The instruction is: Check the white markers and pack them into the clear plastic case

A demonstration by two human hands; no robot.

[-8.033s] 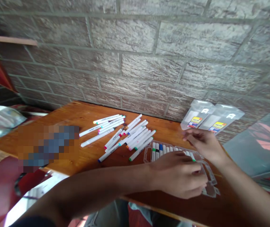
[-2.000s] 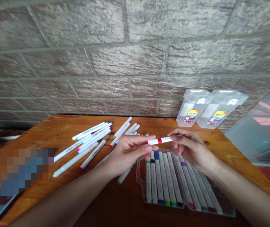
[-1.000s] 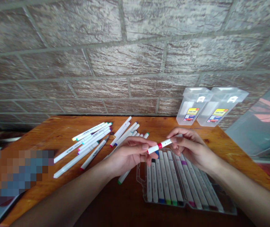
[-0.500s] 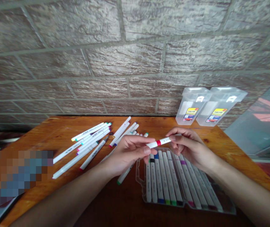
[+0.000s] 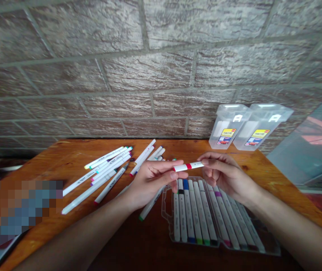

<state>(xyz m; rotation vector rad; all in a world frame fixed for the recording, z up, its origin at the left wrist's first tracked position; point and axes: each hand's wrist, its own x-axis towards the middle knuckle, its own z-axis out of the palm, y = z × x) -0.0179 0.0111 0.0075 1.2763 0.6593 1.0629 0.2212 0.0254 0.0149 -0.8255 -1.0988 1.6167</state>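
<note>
A white marker (image 5: 196, 165) with a red band and a red end is held nearly level above the case. My right hand (image 5: 225, 171) pinches its right end between thumb and fingers. Around the capped left end are the thumb and fingers of my left hand (image 5: 155, 178), closed lightly on it. Below lies an open clear plastic marker case (image 5: 168, 216), with white markers (image 5: 197, 214) side by side in both halves. Their coloured bands include green, black, blue and purple. My right hand and forearm hide part of the case's right half.
Loose white markers (image 5: 111, 165) lie scattered on the wooden table (image 5: 73, 150) at the left, some behind my left hand. Two translucent plastic boxes (image 5: 252, 128) with yellow labels stand at the back right by the brick wall (image 5: 163, 67). A pixelated patch covers the left edge.
Eight seconds ago my hands were over the case; now both hold the red-banded marker above it. Within the last second, the marker has tipped closer to level and my left thumb has shifted off its cap.
</note>
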